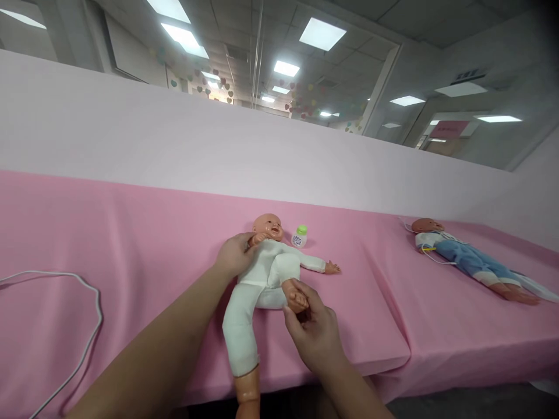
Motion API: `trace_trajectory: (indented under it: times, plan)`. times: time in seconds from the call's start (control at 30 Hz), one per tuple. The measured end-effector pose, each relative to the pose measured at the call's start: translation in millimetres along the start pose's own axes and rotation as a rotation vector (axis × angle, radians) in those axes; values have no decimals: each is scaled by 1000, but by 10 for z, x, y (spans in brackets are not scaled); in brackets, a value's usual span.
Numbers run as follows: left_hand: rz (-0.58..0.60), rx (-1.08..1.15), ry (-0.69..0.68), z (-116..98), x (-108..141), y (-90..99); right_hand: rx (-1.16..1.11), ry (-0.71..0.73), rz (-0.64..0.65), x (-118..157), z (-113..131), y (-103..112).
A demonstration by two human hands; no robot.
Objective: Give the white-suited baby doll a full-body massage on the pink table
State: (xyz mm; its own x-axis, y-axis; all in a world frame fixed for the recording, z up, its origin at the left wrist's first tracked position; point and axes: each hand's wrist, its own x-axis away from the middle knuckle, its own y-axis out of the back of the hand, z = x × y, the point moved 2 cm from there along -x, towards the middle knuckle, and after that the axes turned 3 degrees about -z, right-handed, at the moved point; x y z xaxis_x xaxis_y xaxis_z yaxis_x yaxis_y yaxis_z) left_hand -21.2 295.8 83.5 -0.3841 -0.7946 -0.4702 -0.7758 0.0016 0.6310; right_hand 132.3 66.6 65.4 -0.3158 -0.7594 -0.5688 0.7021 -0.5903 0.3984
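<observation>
A baby doll (271,262) with a white cloth body lies on its back on the pink-covered table (174,233). My left hand (236,254) is closed around the doll's arm on the left, close to its small hand beside the chin. With my right hand (317,329) I grip the doll's foot (297,298), its knee bent up over the belly. The doll's other leg (242,334) hangs over the front edge, and its other arm stretches out to the right. Just right of the doll's head stands a small clear bottle (299,237) with a green cap.
A second doll (471,259) in blue trousers lies on the table at the right, with thin tubing and a yellow piece on it. A white cable (98,302) curves across the left side. Behind the table rises a white wall (183,145) with glass above.
</observation>
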Motion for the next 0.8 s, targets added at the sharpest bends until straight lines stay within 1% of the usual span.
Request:
trace_trajectory:
  times: [0.07, 0.13, 0.23, 0.33, 0.4, 0.43, 0.5, 0.63, 0.7, 0.8]
  plan:
    - [-75, 95, 123, 118, -17, 41, 27, 47, -15, 133, 71, 138]
    - [-165, 216, 261, 284, -50, 81, 64, 100, -18, 292, 126, 281]
    - [-315, 487, 495, 557, -122, 122, 160, 159, -24, 557, 117, 462]
    - [-417, 811, 745, 744, -184, 127, 207, 191, -7, 811, 21, 533]
    - [-443, 921, 840, 785, -207, 126, 153, 214, 53, 944, -38, 493]
    - [-450, 941, 857, 787, -212, 127, 106, 224, 84, 995, -59, 453]
    - [-440, 947, 845, 768, -213, 129, 6, 239, 121, 1063, -81, 353]
    - [-388, 921, 774, 733, -190, 128, -107, 235, 115, 1092, -77, 210]
    - [-386, 917, 740, 731, -174, 121, -93, 219, 114, 1068, -58, 222]
    - [-401, 849, 636, 692, -151, 111, 42, 205, 113, 973, -17, 335]
